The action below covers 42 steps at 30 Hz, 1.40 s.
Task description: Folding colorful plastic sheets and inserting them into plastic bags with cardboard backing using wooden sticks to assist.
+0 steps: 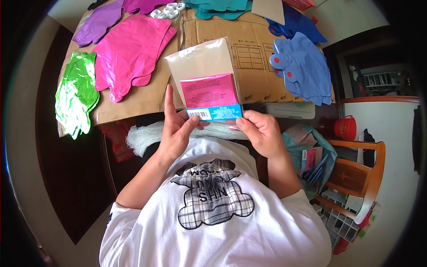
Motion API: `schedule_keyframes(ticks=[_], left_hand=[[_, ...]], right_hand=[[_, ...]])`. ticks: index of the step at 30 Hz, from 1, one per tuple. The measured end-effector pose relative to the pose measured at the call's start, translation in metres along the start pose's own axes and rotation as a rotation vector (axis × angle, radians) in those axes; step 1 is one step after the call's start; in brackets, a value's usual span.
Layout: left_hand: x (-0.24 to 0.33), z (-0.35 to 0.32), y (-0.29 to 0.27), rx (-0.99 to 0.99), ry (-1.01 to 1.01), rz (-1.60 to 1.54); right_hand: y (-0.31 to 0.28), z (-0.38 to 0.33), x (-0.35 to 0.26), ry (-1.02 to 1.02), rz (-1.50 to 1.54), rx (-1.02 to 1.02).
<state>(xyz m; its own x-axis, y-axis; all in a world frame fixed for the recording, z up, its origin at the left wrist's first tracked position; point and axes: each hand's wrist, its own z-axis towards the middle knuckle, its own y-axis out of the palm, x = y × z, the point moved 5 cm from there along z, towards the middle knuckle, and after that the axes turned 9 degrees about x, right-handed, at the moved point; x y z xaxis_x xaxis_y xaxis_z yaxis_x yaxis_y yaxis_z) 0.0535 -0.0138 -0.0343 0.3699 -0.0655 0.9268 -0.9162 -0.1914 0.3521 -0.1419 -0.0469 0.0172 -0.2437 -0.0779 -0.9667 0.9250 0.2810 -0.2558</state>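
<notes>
Between my two hands is a clear plastic packet point(210, 86) with a folded pink piece and a blue label strip with a barcode along its lower part. My left hand point(178, 127) grips its lower left corner, thumb on the front and index finger stretched up beside the edge. With thumb in front, my right hand point(260, 129) pinches the lower right corner. The fingers behind the packet are partly hidden. It is held up, over the near edge of a cardboard sheet point(209, 26).
Flat foil balloon shapes lie on the cardboard: green point(76, 93), pink point(133, 53), purple point(98, 23), teal point(218, 8) and blue point(304, 66). White ribbon coils point(168, 10) sit at the back. At my right, a teal bag point(291, 142) holds similar packets beside a wooden chair point(356, 173).
</notes>
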Motion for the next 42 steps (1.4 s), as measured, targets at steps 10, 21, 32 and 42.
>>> schedule_keyframes(ticks=[10,21,32,42], left_hand=[[0.005,-0.012,0.010,-0.213,0.046,0.000],[-0.001,-0.013,0.015,-0.281,0.068,0.089],[-0.012,-0.010,0.012,-0.268,0.080,-0.025],[-0.010,-0.010,0.022,-0.258,0.100,0.005]], right_hand=[[-0.027,0.034,-0.012,0.144,0.330,-0.068],[-0.021,0.043,0.006,0.125,0.146,0.149],[-0.027,0.046,-0.008,0.090,0.219,0.173],[-0.025,0.050,-0.007,0.090,0.146,0.202]])
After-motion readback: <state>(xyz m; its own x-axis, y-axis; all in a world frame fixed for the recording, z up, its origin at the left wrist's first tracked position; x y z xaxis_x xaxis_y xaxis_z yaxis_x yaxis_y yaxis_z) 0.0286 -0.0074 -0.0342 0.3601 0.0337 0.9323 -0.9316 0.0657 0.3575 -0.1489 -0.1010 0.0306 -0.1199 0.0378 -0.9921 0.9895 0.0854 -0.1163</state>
